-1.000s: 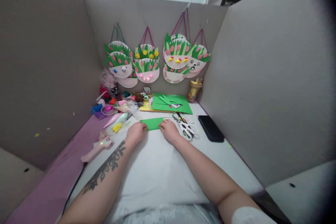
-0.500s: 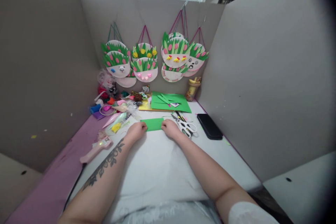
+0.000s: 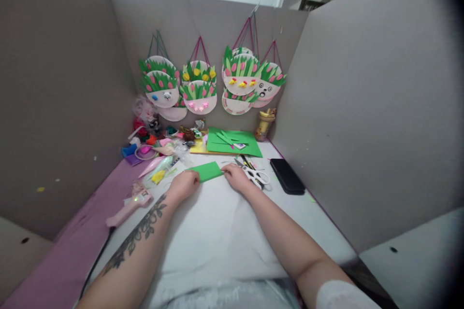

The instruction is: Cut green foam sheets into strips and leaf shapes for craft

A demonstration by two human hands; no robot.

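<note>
Worktop (image 3: 217,231): white sheet covers the middle.
Wall: finished paper-plate baskets (image 3: 237,82) hang at the far edge.
Green stack (image 3: 232,142): uncut sheets lie near the far edge.
Green paper piece (image 3: 206,171): mid-worktop, uncut, one end lifted.
Left hand (image 3: 184,184): fingers pinch its left end.
Right hand (image 3: 235,177): fingers pinch its right end.
Scissors (image 3: 255,174): untouched, just beside the right hand.

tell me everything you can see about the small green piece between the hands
The green piece is a small flat rectangle, plain bright green, looking like paper or thin foam. It lies slightly tilted on the white table cover, in front of the larger green sheets. The left hand holds its left end and the right hand its right end; the fingertips hide both short edges.
</note>
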